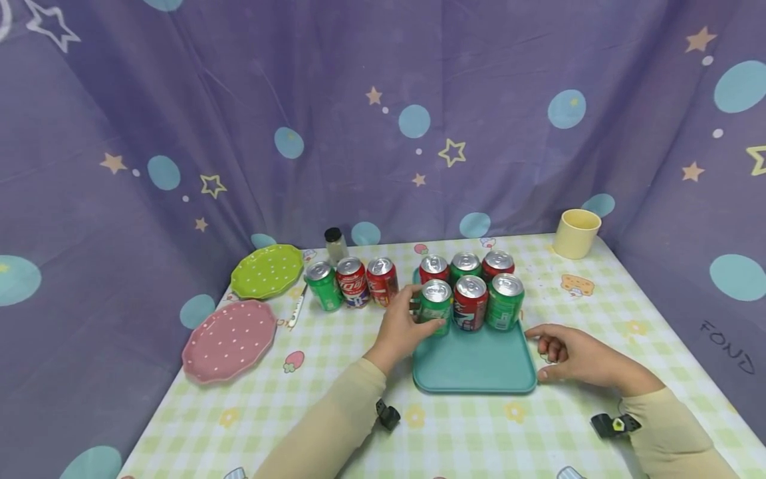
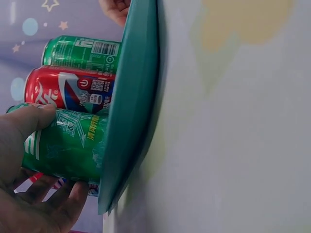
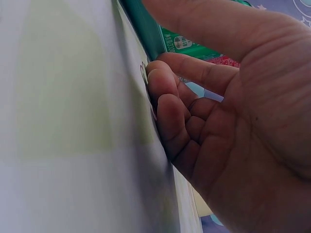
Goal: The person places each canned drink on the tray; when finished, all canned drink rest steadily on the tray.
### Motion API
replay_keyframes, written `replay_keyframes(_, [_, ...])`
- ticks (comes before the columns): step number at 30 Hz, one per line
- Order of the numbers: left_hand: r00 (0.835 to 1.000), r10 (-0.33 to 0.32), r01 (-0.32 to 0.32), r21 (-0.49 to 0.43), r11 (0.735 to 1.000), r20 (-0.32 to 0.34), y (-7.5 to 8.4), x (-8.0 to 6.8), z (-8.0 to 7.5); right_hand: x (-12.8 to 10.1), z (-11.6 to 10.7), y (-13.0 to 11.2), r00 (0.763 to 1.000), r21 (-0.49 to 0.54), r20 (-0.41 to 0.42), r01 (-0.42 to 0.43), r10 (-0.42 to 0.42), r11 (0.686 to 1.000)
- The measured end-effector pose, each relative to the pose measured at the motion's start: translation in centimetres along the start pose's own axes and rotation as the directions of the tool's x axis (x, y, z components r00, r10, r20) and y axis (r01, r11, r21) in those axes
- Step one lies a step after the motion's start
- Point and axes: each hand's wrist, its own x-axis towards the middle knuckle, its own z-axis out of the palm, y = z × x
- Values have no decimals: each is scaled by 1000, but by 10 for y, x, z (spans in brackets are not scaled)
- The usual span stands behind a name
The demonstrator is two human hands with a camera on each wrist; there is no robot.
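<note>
Purple star-patterned cloth hangs behind a bench (image 1: 479,426) covered in a green checked cloth. On it, the left hand (image 1: 399,329) curls its fingers round a green can (image 1: 435,307) standing upright at the front left corner of a teal tray (image 1: 475,366), with five more cans just beyond and beside it. The right hand (image 1: 568,356) rests on the bench just right of the tray, fingers loosely curled and holding nothing. Left of the left hand stand three more cans (image 1: 352,282), with a green plate (image 1: 267,271) and a pink plate (image 1: 229,339) farther left.
</note>
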Motion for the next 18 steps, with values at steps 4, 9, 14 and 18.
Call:
replay_keyframes(4, [1000, -14, 14, 15, 1000, -23, 0, 1, 4, 0, 1, -1, 1000, -8, 0, -5, 5, 1000])
replay_keyframes(9, [999, -24, 25, 10, 1000, -45, 1, 1, 6, 1, 0, -2, 1000, -11, -5, -5, 5, 1000])
replay_keyframes(14, [999, -35, 35, -5, 999, -41, 0, 2, 6, 1, 0, -1, 1000, -10, -1, -8, 8, 1000])
replay_keyframes(18, [999, -38, 37, -23, 999, -33, 0, 2, 6, 1, 0, -1, 1000, -9, -2, -11, 11, 1000])
